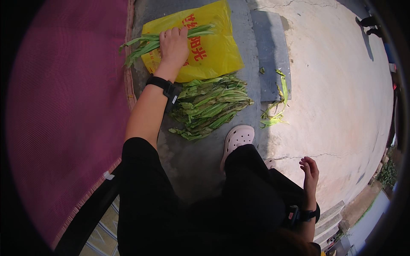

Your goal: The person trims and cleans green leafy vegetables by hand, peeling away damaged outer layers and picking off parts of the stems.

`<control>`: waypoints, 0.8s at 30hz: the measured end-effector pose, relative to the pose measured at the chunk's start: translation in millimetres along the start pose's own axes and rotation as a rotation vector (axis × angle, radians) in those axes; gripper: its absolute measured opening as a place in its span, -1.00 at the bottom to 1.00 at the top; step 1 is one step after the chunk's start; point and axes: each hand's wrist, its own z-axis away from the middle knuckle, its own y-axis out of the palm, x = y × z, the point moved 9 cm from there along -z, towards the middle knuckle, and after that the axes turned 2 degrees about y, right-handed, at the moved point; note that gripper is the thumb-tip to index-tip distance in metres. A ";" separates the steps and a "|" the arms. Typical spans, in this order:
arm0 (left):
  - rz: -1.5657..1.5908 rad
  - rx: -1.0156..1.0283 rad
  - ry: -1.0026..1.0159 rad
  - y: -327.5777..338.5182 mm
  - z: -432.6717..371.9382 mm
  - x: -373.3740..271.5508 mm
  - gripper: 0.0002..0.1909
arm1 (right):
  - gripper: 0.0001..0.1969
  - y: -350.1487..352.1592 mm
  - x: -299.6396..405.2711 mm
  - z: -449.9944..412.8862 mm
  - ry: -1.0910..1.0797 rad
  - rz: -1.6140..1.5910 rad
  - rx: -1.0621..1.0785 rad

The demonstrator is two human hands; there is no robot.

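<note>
My left hand (174, 44) grips a small bunch of long green leaves (149, 44) over a yellow plastic bag (217, 48) with red printing. The bag lies flat on the grey concrete ledge. Just below the bag, a pile of long, partly wilted green leafy stalks (211, 107) is spread on the same ledge, near my wristband. My right hand (310, 171) hangs out to the right above the pale ground, its fingers loosely curled with nothing seen in them. A few yellowish leaf strips (283, 92) lie at the edge of a grey slab, apart from both hands.
A purple mesh cloth (73, 80) hangs along the left. The grey slab (272, 54) adjoins the ledge. My pink clog (240, 137) stands beside the pile. Another person's dark-clad legs (371, 25) show at the upper right.
</note>
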 end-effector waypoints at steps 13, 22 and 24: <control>0.561 0.365 0.004 80.4 145.0 -149.5 -0.16 | -0.77 15.4 6.0 1.7 0.012 -0.012 0.063; 0.535 0.379 -0.067 78.6 130.4 -144.1 -0.20 | -0.77 30.1 8.9 3.5 -0.014 -0.043 0.166; 0.455 0.179 -0.062 78.3 125.7 -137.1 -0.26 | -0.77 27.3 9.1 4.1 -0.013 -0.044 0.170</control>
